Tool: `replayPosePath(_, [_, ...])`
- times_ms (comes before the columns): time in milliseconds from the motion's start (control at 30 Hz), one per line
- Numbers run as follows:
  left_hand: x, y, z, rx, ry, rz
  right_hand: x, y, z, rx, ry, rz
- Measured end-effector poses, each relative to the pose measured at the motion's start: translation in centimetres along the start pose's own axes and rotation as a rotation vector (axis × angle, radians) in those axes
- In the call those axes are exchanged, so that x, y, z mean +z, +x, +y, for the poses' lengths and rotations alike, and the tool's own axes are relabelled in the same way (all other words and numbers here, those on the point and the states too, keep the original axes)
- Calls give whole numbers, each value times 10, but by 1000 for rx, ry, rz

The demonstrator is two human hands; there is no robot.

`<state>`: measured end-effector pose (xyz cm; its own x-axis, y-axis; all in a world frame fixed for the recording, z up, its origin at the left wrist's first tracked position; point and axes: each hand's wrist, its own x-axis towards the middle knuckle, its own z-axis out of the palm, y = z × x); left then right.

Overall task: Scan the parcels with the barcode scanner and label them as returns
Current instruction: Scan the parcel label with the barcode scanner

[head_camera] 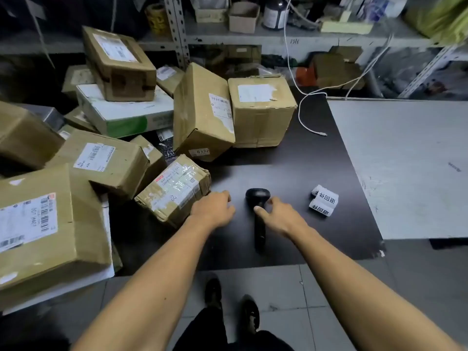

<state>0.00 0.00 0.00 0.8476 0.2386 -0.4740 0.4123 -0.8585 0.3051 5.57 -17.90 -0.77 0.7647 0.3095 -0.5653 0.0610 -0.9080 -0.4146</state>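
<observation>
Head view, looking down over a dark table, with places given from the black barcode scanner that lies flat on it, head away from the person and handle toward them. Far left of the scanner, a heap of brown cardboard parcels covers that end of the table; the nearest big one shows a white shipping label with barcodes. Closer in, just left of the scanner, a small taped parcel lies tilted at the foot of the heap. The left hand sits between that parcel and the scanner, palm down, fingers curled under; it is just beside the parcel's corner, and whether it touches it cannot be told. It holds nothing visible. The right hand is over the scanner's neck, fingers spread and half open, thumb on or just above the black body, not closed round it. Right of the scanner, apart from the hand, two small white rolls of return labels with black printed characters lie touching each other. Beyond the scanner, two upright parcels lean together, and a white cable trails on the table to their right. Farther right lies a grey board.
</observation>
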Motion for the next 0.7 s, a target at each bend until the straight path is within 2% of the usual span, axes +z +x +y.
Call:
replayPosePath(167, [-1,26,-7,61,2,-31,10,18,-8,155,121,-12])
replayPosePath(333, [8,37,-12,79,2,-45,28,29,-12,227,315,-61])
replayPosePath(467, [15,41,-12,48,-30,-67,30,38,-11,220,462,-47])
replayPosePath(567, [17,44,-10,11,-61,-72,26,37,-7,214,581,27])
replayPosePath(700, [16,44,-2,-22,-86,-55,5,35,-4,107,591,133])
